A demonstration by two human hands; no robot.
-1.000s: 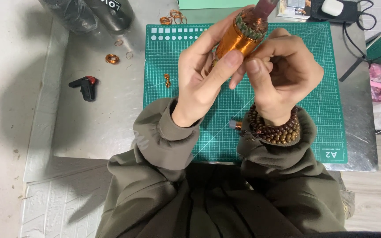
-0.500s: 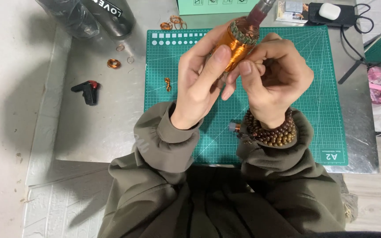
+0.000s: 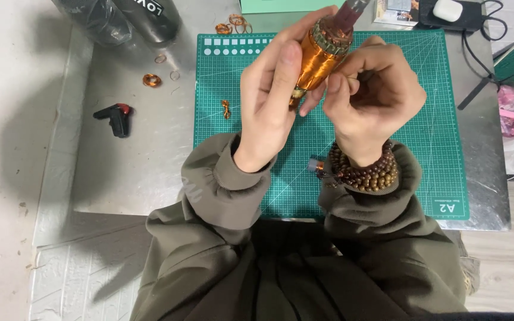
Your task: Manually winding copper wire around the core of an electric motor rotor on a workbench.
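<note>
Held above the green mat [image 3: 388, 166] — a copper-wound rotor [image 3: 319, 56], gripped in the left hand [image 3: 269, 101], right hand [image 3: 370, 95] curled at its winding, fingertips pinched close, perhaps on a strand. Winding mostly intact; loose copper coils [image 3: 151, 79] and a black-and-red tool [image 3: 114, 116] lying well apart on the metal table [image 3: 138, 172] — nothing obstructing.
</note>
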